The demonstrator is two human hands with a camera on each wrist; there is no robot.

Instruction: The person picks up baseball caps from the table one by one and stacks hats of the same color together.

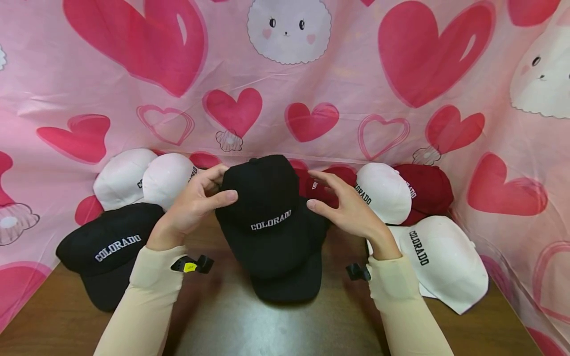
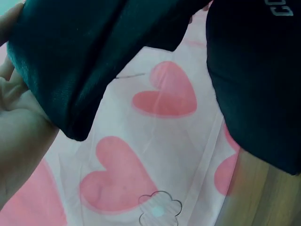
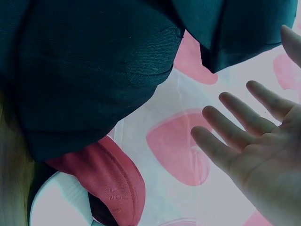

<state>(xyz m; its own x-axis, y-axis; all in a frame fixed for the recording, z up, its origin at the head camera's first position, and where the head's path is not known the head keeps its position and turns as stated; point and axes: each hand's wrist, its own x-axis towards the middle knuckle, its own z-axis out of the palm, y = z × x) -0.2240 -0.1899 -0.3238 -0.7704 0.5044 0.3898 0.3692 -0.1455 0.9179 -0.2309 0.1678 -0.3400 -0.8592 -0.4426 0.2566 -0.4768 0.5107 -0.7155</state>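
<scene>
My left hand [image 1: 189,207] pinches a black baseball cap [image 1: 262,190] at the left of its crown, thumb in front and fingers behind. The cap's front reads COLORADO, and its brim points down toward me. Behind and below it sits a second black cap [image 1: 296,289], mostly hidden in the head view; in the left wrist view this second cap [image 2: 254,84] stands apart from the held one [image 2: 66,61]. My right hand [image 1: 349,212] hovers by the held cap's right side, its spread fingers [image 3: 230,127] away from the cloth in the right wrist view.
A black cap [image 1: 116,247] and white caps [image 1: 166,178] stand at left. Dark red caps [image 1: 329,185] show behind the middle; a white cap [image 1: 385,193], a dark red cap [image 1: 429,188] and another white one [image 1: 445,257] are at right. Pink heart-printed cloth [image 1: 285,79] hangs behind the wooden table [image 1: 231,326].
</scene>
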